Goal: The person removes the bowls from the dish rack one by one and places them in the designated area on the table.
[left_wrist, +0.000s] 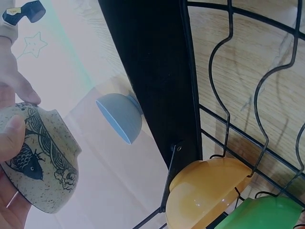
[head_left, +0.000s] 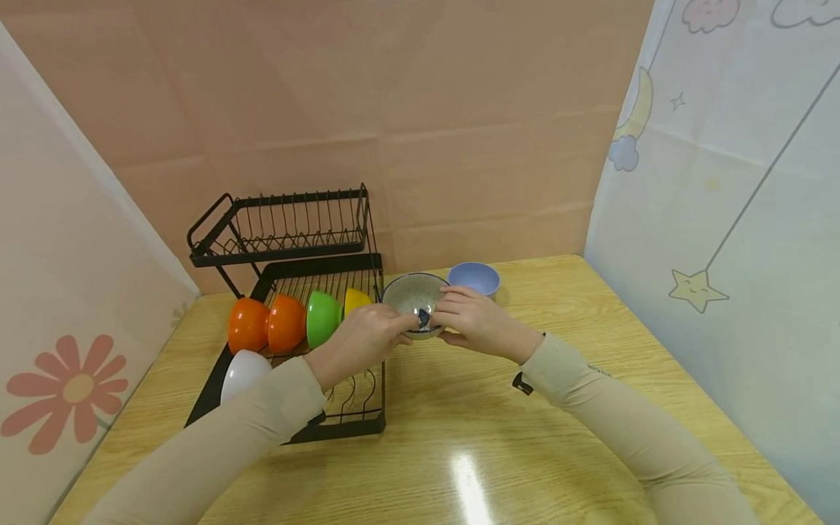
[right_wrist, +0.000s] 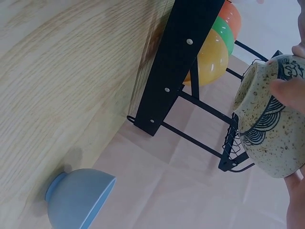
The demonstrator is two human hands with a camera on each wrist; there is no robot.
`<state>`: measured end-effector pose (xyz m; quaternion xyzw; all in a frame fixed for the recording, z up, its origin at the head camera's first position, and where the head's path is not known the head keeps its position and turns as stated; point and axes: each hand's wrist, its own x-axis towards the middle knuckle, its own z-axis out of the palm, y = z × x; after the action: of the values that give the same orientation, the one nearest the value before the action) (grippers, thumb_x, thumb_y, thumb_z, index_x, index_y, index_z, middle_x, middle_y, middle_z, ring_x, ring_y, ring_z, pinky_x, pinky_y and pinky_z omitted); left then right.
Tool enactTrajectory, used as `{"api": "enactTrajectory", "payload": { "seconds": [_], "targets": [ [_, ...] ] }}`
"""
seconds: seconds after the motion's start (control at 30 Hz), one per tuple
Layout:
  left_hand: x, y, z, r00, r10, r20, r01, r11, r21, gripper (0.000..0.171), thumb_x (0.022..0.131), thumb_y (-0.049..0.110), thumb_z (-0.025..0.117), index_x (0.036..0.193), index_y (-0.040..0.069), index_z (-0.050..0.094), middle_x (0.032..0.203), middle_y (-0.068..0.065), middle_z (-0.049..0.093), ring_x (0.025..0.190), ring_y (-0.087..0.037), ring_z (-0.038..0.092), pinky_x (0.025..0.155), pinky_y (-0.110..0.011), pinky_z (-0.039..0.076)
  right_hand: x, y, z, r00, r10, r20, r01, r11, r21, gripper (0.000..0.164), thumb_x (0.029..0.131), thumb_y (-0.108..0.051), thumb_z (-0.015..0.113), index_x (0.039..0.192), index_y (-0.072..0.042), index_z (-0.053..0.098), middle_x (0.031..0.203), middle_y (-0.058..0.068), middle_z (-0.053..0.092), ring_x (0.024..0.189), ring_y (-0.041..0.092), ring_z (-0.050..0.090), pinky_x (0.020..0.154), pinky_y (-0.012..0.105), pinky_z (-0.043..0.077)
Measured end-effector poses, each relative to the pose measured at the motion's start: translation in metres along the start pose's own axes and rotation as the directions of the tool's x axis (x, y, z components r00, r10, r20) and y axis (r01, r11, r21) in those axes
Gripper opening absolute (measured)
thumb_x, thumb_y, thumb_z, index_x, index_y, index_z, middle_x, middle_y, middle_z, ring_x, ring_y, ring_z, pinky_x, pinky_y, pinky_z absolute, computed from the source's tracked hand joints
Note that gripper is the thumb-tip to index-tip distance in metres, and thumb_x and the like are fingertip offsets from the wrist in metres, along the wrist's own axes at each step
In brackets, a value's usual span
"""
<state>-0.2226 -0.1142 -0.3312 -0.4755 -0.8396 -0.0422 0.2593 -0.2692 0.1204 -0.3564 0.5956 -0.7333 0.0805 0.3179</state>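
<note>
A speckled grey ceramic bowl with a dark rim is held up between both hands over the table, just right of the dish rack. My left hand grips its near left side, thumb on the outer wall. On the opposite side my right hand pinches the rim and wall. The wrist views show a dark blue fish and wave pattern on the outside of the bowl, and its unglazed foot ring. Behind the right hand stands a periwinkle blue bowl, upright on the table.
A black two-tier dish rack stands at the left. Its lower tier carries two orange bowls, a green bowl, a yellow bowl and a white bowl, all tipped on their sides. Fabric walls border the wooden table.
</note>
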Motion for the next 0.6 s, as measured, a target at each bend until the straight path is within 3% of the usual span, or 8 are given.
{"api": "enactTrajectory", "payload": {
  "seconds": [0.6],
  "targets": [
    [-0.0001,-0.0017,-0.0043,0.998,0.049,0.042,-0.047,0.997,-0.061,0.028,0.078,0.024,0.073,0.101,0.018,0.058,0.077,0.003,0.067,0.067,-0.011,0.059,0.062,-0.025,0.050,-0.0033,-0.0056,-0.0027,1.000,-0.013,-0.021,0.013,1.000,-0.012,0.023,0.073,-0.014,0.078,0.091,-0.011,0.065,0.089,-0.001,0.065,0.090,0.016,0.061,0.098,0.039,0.039]
  ]
}}
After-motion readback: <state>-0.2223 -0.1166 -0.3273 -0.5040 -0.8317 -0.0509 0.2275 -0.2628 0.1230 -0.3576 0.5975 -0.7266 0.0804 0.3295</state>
